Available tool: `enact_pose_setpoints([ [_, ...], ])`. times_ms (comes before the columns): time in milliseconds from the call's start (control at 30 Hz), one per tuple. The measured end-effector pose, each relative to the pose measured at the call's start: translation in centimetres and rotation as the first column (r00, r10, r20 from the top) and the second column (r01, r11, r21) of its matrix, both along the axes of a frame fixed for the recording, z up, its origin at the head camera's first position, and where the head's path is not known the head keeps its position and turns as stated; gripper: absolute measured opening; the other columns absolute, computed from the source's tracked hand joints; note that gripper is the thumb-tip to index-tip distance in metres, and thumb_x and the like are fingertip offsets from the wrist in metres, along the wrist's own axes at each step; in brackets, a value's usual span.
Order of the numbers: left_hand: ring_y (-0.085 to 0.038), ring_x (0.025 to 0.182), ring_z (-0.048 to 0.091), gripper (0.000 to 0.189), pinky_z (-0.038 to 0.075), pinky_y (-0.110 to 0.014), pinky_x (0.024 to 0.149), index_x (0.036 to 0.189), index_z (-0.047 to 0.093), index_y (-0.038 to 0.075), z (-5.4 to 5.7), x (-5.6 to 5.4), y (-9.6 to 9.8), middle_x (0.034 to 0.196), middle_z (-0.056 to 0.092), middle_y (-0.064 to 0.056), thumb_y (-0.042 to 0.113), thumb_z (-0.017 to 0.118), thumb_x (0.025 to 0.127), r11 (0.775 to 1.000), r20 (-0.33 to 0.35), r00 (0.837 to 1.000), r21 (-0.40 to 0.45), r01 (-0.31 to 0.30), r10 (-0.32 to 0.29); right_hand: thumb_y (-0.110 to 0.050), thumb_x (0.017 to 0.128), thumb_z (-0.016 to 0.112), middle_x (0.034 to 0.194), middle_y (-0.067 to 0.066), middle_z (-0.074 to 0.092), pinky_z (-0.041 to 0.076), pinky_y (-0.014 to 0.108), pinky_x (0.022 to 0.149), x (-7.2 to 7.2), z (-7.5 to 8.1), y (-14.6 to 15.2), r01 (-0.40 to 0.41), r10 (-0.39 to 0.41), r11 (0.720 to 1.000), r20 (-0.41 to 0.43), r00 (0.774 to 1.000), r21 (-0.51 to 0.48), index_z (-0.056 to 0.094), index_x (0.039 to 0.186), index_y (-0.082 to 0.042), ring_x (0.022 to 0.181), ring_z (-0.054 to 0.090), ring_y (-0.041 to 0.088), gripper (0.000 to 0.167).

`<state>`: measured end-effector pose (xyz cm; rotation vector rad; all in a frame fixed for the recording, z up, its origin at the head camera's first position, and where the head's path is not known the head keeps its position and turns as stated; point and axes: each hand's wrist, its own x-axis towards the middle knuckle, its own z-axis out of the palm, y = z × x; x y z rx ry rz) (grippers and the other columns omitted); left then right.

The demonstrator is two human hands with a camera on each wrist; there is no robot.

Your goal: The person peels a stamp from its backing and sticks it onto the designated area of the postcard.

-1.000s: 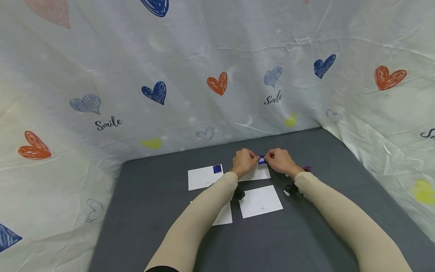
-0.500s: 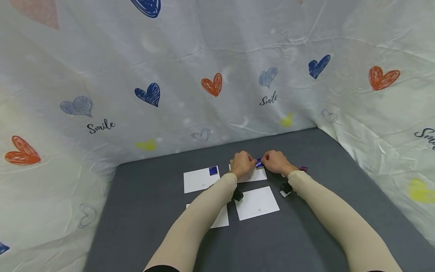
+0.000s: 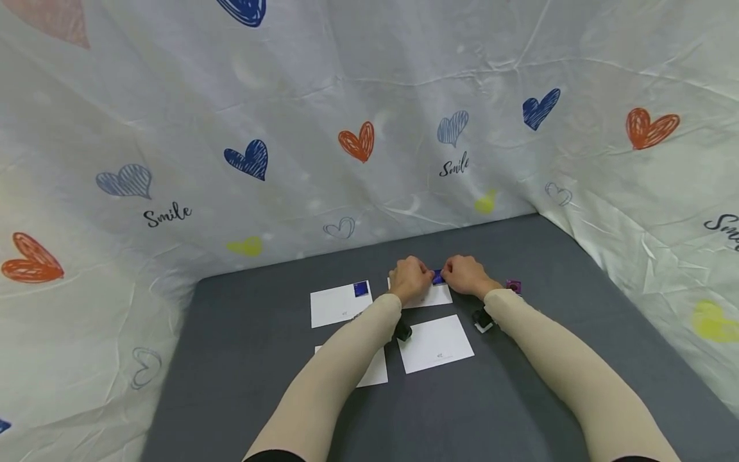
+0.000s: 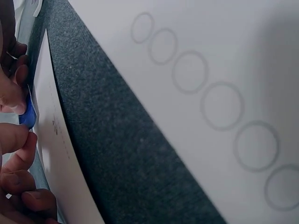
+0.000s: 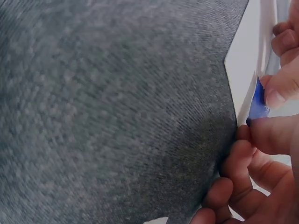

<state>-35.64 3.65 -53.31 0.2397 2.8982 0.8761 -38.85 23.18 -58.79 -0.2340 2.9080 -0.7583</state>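
Observation:
Both hands pinch a small blue stamp-like sticker (image 3: 438, 277) at the far edge of a white card (image 3: 437, 296). My left hand (image 3: 411, 280) holds its left side, over the card's left part. My right hand (image 3: 465, 276) holds the right side with thumb and fingertips. Seen in the left wrist view, the sticker (image 4: 29, 115) is stretched between the two hands, close over the card (image 4: 51, 126). In the right wrist view the sticker (image 5: 258, 103) looks slightly tilted beside the card's corner. Much of this card is hidden under the left hand.
To the left lies a white card (image 3: 331, 307) with a blue square (image 3: 360, 289) in its upper right corner. A bare-cornered card (image 3: 437, 344) lies nearer; another card (image 3: 376, 371) is partly behind my left forearm. A purple item (image 3: 513, 286) lies past my right wrist on the grey table (image 3: 260, 359).
The whole view has shifted slightly. Both hands keep their pinch on the blue sticker, which has changed its tilt a little and sits close to the card's corner. The other cards stay put.

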Motion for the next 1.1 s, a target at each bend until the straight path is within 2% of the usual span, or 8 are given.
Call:
enact_pose_setpoints([
  [133, -0.027, 0.105, 0.075, 0.023, 0.049, -0.052, 0.108, 0.093, 0.085, 0.015, -0.2, 0.0, 0.1, 0.102, 0.082, -0.001, 0.031, 0.074, 0.103, 1.000, -0.006, 1.000, -0.009, -0.003, 0.003, -0.027, 0.106, 0.059, 0.080, 0.003, 0.068, 0.049, 0.044, 0.069, 1.0, 1.4, -0.7, 0.002, -0.002, 1.000, -0.004, 1.000, 0.014, 0.072, 0.089, -0.013, 0.074, 0.063, 0.023, 0.025],
  [167, -0.029, 0.107, 0.075, 0.021, 0.049, -0.054, 0.109, 0.094, 0.085, 0.014, 0.8, 0.7, 0.2, 0.103, 0.082, -0.003, 0.027, 0.073, 0.104, 1.000, 0.007, 1.000, -0.018, -0.009, 0.009, -0.026, 0.106, 0.059, 0.081, 0.005, 0.069, 0.050, 0.044, 0.070, 1.3, 1.9, -0.8, 0.001, -0.001, 1.000, 0.002, 1.000, 0.015, 0.072, 0.090, -0.012, 0.075, 0.064, 0.024, 0.025],
  [267, -0.029, 0.109, 0.074, 0.020, 0.049, -0.053, 0.108, 0.095, 0.085, 0.015, 0.6, 0.7, 0.2, 0.104, 0.082, -0.002, 0.028, 0.073, 0.104, 0.999, -0.007, 1.000, -0.034, -0.012, 0.012, -0.026, 0.107, 0.059, 0.083, 0.006, 0.069, 0.052, 0.046, 0.072, 2.1, 2.9, -1.2, 0.000, 0.000, 1.000, 0.001, 1.000, 0.020, 0.073, 0.092, -0.011, 0.077, 0.065, 0.025, 0.025],
  [533, -0.028, 0.102, 0.073, 0.028, 0.048, -0.057, 0.111, 0.077, 0.078, 0.015, 0.3, 0.4, 0.3, 0.091, 0.079, -0.001, 0.026, 0.072, 0.102, 0.999, -0.015, 1.000, -0.048, 0.002, -0.002, -0.028, 0.104, 0.060, 0.081, 0.002, 0.069, 0.053, 0.046, 0.074, 1.3, 0.9, -1.0, 0.009, -0.005, 0.999, -0.072, 0.997, 0.050, 0.071, 0.088, -0.015, 0.077, 0.064, 0.023, 0.024],
  [633, -0.027, 0.097, 0.073, 0.024, 0.051, -0.058, 0.104, 0.077, 0.078, 0.016, -0.9, -0.4, 0.4, 0.088, 0.078, -0.001, 0.026, 0.073, 0.099, 0.997, -0.057, 0.998, -0.078, 0.007, -0.011, -0.030, 0.101, 0.062, 0.079, 0.002, 0.069, 0.054, 0.045, 0.072, 1.0, 0.3, -1.0, 0.006, 0.001, 0.997, -0.093, 0.996, 0.071, 0.070, 0.084, -0.016, 0.075, 0.065, 0.023, 0.023],
  [800, -0.028, 0.096, 0.074, 0.020, 0.052, -0.057, 0.098, 0.082, 0.078, 0.015, -1.0, -0.3, 0.2, 0.091, 0.079, -0.002, 0.027, 0.075, 0.097, 0.994, -0.092, 0.996, -0.108, 0.006, -0.016, -0.030, 0.096, 0.067, 0.077, 0.002, 0.065, 0.052, 0.044, 0.067, 0.9, -0.1, -0.8, 0.004, 0.003, 0.999, -0.139, 0.990, 0.048, 0.064, 0.082, -0.017, 0.071, 0.062, 0.023, 0.019],
  [867, -0.028, 0.101, 0.074, 0.018, 0.052, -0.056, 0.102, 0.087, 0.078, 0.014, 0.1, 0.4, 0.2, 0.094, 0.079, -0.003, 0.027, 0.076, 0.099, 0.995, -0.075, 0.997, -0.095, 0.010, -0.018, -0.026, 0.096, 0.069, 0.078, 0.003, 0.066, 0.053, 0.045, 0.067, 1.8, 1.0, -0.8, -0.016, 0.018, 1.000, -0.162, 0.987, 0.017, 0.064, 0.085, -0.015, 0.071, 0.063, 0.023, 0.016],
  [1100, -0.028, 0.106, 0.073, 0.003, 0.047, -0.056, 0.100, 0.100, 0.077, 0.018, 0.2, 1.1, 0.5, 0.105, 0.079, -0.002, 0.021, 0.075, 0.100, 0.996, -0.085, 0.995, -0.073, 0.041, -0.047, -0.014, 0.093, 0.071, 0.082, 0.004, 0.063, 0.048, 0.041, 0.068, 4.9, 5.0, -1.2, -0.154, 0.144, 0.988, -0.220, 0.965, -0.029, 0.070, 0.096, -0.010, 0.073, 0.058, 0.020, 0.005],
])
